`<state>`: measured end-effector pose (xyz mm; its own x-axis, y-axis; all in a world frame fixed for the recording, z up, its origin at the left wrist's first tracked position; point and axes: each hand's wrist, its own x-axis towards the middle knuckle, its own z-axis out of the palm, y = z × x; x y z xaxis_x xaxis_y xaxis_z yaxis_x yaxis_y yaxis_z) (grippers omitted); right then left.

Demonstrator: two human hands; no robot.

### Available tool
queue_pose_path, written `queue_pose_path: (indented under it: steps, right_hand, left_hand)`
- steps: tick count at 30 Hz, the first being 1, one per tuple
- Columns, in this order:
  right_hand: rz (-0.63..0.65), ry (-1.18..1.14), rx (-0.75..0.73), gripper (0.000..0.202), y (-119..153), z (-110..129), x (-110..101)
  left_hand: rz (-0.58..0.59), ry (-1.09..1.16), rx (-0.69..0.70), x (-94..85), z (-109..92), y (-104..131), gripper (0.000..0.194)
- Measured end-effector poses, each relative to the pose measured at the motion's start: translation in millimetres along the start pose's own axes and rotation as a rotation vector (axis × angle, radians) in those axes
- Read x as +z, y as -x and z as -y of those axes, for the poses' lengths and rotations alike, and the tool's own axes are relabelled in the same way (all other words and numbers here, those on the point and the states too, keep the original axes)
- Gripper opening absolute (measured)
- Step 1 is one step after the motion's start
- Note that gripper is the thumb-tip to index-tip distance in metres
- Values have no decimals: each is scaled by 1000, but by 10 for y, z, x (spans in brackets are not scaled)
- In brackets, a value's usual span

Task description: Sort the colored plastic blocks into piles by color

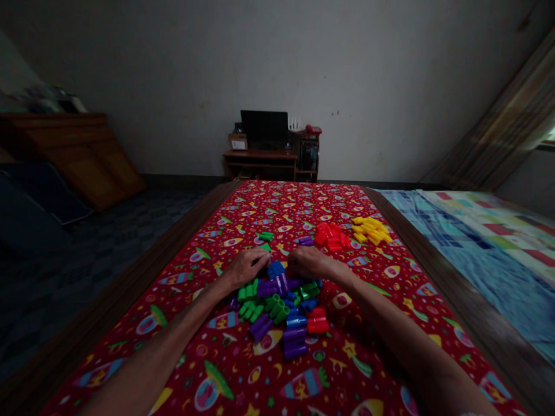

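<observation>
My left hand [249, 267] is closed, its fingers curled in at the left upper edge of a mixed pile of plastic building blocks. A green block [266, 247] shows right against its knuckles; whether the fingers grip it is hidden. To the right, my right hand [310, 263] is closed with its back up, and its fingertips are out of sight. Just beyond it lies a purple block [306, 241]. Between and below the hands sit blue blocks [296, 319], purple blocks [295, 344], green blocks [277, 309] and a red block [318, 320].
Beyond my right hand are a heap of red blocks [332, 236] and a heap of yellow blocks [372, 230]. Another green block [265, 236] lies past my left hand. A red patterned cloth [286, 202] covers the table. At the wall stands a desk with a monitor [264, 128].
</observation>
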<state>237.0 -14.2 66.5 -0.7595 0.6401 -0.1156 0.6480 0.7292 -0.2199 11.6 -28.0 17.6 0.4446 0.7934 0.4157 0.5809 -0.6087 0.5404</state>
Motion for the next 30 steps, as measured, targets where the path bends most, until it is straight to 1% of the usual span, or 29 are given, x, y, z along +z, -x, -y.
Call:
queue_pose_path:
  steps: [4,8,11,14,16,18,20,22,24,25,27,29,30]
  right_hand:
    - [-19,-52,-16,24,-21,4,13]
    - [35,-18,0,19,-48,40,70]
    - [53,-78,-33,18,-51,52,84]
    - [13,-111,-53,15,-30,33,43]
    - [-24,-98,-34,14,9,-9,-23]
    - [-75,-93,10,14,71,-91,-116]
    - [-158,-77,90,14,151,-220,-218]
    - [-270,-21,209,16,235,-389,-307]
    - [-365,45,345,17,309,-576,-363]
    - [-387,67,413,18,340,-668,-376]
    - [-394,76,527,19,390,-832,-374]
    - [-399,57,583,19,423,-955,-350]
    - [-398,41,592,20,434,-998,-339]
  left_hand:
    - [5,-18,-10,-10,3,3,45]
    - [11,-25,-10,-7,10,6,44]
    - [0,-19,-18,-3,5,7,42]
    - [-21,-14,-16,-4,-3,2,40]
    - [-34,-23,0,-8,-6,-9,41]
    - [-60,-35,19,-12,-20,-27,44]
    - [-91,-47,38,-9,-69,-46,44]
    - [-116,-65,70,7,-185,-56,41]
    - [-81,-92,124,44,-389,-39,35]
    - [-33,-109,161,72,-520,-17,32]
    - [123,-150,271,151,-816,53,29]
    - [282,-193,406,248,-1096,145,34]
    - [338,-213,464,297,-1209,191,36]
